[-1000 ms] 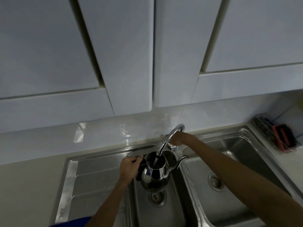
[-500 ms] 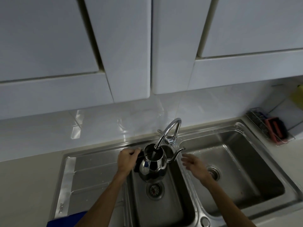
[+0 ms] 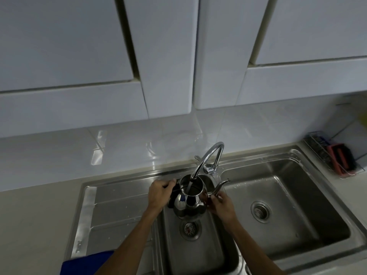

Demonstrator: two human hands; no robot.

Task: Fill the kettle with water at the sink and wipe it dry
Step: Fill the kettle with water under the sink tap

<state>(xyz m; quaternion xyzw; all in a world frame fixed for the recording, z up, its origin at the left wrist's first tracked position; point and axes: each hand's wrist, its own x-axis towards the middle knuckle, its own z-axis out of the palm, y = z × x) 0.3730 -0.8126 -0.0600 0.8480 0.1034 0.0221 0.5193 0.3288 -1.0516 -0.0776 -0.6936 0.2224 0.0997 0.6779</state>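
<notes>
White wall cabinets (image 3: 95, 56) are seen filling the upper half of the view, four door fronts being counted above a glossy tiled backsplash (image 3: 123, 147). Below, a stainless steel sink unit (image 3: 294, 153) is set into a pale countertop (image 3: 35, 225); two basins are counted, each with one round drain, and one ribbed drainboard (image 3: 119, 197) is placed to the left. A small stamped mark is seen near the drainboard's front corner, but it cannot be read. No other writing is legible.

One chrome gooseneck tap (image 3: 208, 157) is mounted behind the divider between the basins, and a stream of water is seen falling from it into the open top of one polished steel kettle (image 3: 188, 203), which is held above the left basin, over its drain. The kettle's dark handle is gripped by the left hand (image 3: 158, 195), fingers closed around it. The right hand (image 3: 221, 206) is curled against the kettle's spout side, fingertips pinched at the base of the thin curved spout. One wire rack (image 3: 317, 147) holding a red-and-black item is placed at the far right. One blue cloth (image 3: 85, 262) is seen at the bottom edge.
</notes>
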